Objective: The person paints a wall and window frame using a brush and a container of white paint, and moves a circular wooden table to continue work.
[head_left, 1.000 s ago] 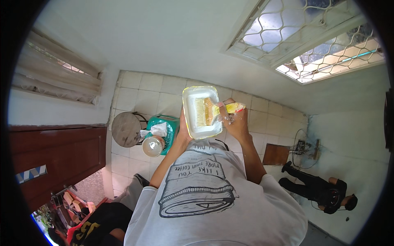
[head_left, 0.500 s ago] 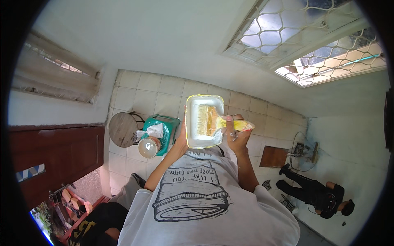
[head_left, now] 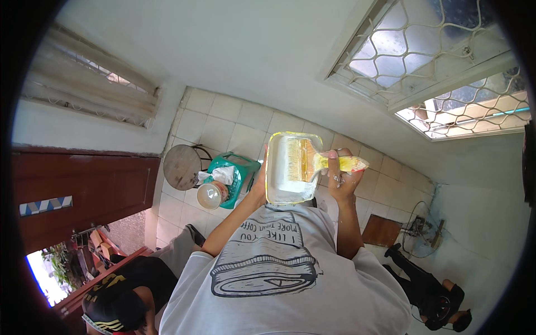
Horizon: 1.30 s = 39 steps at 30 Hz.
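A wide paintbrush (head_left: 300, 159) with pale bristles and a paint-smeared yellow handle is gripped in my right hand (head_left: 345, 177), whose fingers show white paint spots. Its bristles lie over the inside of a white rectangular paint tray (head_left: 279, 195) with yellow-stained edges. Whether the bristles touch the paint, I cannot tell. My left hand (head_left: 260, 181) holds the tray at its left side, fingers mostly hidden behind it. The tray is held up in front of my chest.
A green plastic stool (head_left: 242, 167) bears a white cloth (head_left: 224, 175) and a tub (head_left: 210, 196). Beside it stands a round wooden stool (head_left: 182, 167). One person (head_left: 120, 301) is at lower left, another (head_left: 435, 298) at lower right. A white wall with a grilled window (head_left: 463, 106) rises ahead.
The whole view has shifted, so tray, brush and hands sit farther right in it. The brush remains over the tray in my right hand. The person at lower left shows more fully.
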Motion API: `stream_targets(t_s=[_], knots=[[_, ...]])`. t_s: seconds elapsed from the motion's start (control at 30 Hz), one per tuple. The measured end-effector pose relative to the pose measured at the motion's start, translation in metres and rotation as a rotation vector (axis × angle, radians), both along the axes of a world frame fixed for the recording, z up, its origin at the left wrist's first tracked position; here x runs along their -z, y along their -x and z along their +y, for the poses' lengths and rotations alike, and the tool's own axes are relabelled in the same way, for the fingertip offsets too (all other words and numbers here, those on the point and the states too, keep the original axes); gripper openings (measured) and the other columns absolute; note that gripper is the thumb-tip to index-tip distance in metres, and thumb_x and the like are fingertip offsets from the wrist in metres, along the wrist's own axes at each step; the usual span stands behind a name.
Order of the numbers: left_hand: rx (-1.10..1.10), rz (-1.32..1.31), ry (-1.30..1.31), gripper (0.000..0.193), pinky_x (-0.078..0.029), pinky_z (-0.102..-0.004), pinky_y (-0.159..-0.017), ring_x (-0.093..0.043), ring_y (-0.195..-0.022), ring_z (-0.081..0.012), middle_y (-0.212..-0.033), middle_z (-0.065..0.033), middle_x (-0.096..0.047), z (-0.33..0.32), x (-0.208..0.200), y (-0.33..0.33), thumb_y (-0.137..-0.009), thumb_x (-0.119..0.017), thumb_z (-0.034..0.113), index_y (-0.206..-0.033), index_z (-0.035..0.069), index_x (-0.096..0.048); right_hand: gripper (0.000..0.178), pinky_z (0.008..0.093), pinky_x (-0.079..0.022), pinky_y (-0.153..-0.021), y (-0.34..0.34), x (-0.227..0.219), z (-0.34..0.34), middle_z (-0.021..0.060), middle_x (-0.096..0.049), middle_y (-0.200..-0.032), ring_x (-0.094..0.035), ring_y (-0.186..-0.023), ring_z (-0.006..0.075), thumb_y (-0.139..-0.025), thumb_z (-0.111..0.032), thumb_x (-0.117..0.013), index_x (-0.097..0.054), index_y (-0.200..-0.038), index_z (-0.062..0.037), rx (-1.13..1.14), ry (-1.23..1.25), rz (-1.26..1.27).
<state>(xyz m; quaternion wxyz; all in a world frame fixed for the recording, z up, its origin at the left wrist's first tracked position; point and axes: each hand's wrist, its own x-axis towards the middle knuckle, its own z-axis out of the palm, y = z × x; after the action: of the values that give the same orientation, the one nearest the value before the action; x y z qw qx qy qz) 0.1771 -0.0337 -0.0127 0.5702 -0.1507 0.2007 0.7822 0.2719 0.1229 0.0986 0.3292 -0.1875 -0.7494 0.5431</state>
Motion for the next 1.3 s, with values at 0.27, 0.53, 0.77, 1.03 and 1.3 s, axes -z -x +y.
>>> stream_targets(t_s=[0.27, 0.53, 0.77, 1.03, 1.3], knots=[[-0.051, 0.104, 0.100, 0.086, -0.055, -0.0437, -0.096, -0.063, -0.114, -0.0274, -0.132, -0.0133, -0.059, 0.040, 0.005, -0.004, -0.091, -0.039, 0.076, -0.142, 0.007, -0.047, 0.021, 0.0296, -0.038, -0.045, -0.011, 0.017, 0.033, 0.0055, -0.055, -0.057, -0.049, -0.046, 0.0114, -0.091, -0.004, -0.065, -0.060, -0.072, 0.0017, -0.057, -0.117, 0.096], [-0.075, 0.128, 0.261, 0.058, -0.056, -0.0405, -0.093, -0.064, -0.110, -0.0265, -0.127, -0.0118, -0.061, 0.068, 0.010, -0.008, -0.101, -0.044, 0.050, -0.136, 0.004, -0.049, 0.016, 0.0272, -0.039, -0.047, -0.024, 0.019, 0.070, 0.0033, -0.057, -0.059, -0.048, -0.050, 0.0079, -0.092, -0.004, -0.064, -0.066, -0.078, 0.0036, 0.044, 0.019, 0.075], [-0.017, 0.256, 0.371, 0.066, -0.048, -0.0330, -0.099, -0.055, -0.118, -0.0225, -0.133, -0.0094, -0.055, 0.080, 0.034, -0.020, -0.104, -0.040, 0.054, -0.145, 0.003, -0.041, 0.020, 0.0288, -0.041, -0.046, -0.024, 0.018, 0.099, 0.0034, -0.055, -0.057, -0.049, -0.048, 0.0092, -0.094, -0.009, -0.064, -0.062, -0.077, 0.0003, 0.051, -0.014, -0.014], [-0.060, 0.111, 0.117, 0.060, -0.046, -0.0331, -0.104, -0.054, -0.124, -0.0225, -0.140, -0.0100, -0.052, 0.103, 0.026, -0.024, -0.106, -0.038, 0.045, -0.149, 0.003, -0.036, 0.025, 0.0292, -0.042, -0.046, -0.025, 0.027, 0.113, 0.0034, -0.055, -0.055, -0.054, -0.046, 0.0103, -0.097, -0.014, -0.062, -0.057, -0.075, -0.0032, 0.000, -0.070, -0.106], [-0.125, 0.059, 0.080, 0.063, -0.053, -0.0421, -0.097, -0.061, -0.117, -0.0282, -0.135, -0.0144, -0.057, 0.119, 0.019, -0.040, -0.101, -0.044, 0.052, -0.144, 0.006, -0.044, 0.026, 0.0289, -0.042, -0.046, -0.025, 0.028, 0.135, 0.0042, -0.057, -0.057, -0.055, -0.048, 0.0098, -0.098, -0.012, -0.060, -0.058, -0.074, -0.0020, -0.091, -0.029, -0.139]])
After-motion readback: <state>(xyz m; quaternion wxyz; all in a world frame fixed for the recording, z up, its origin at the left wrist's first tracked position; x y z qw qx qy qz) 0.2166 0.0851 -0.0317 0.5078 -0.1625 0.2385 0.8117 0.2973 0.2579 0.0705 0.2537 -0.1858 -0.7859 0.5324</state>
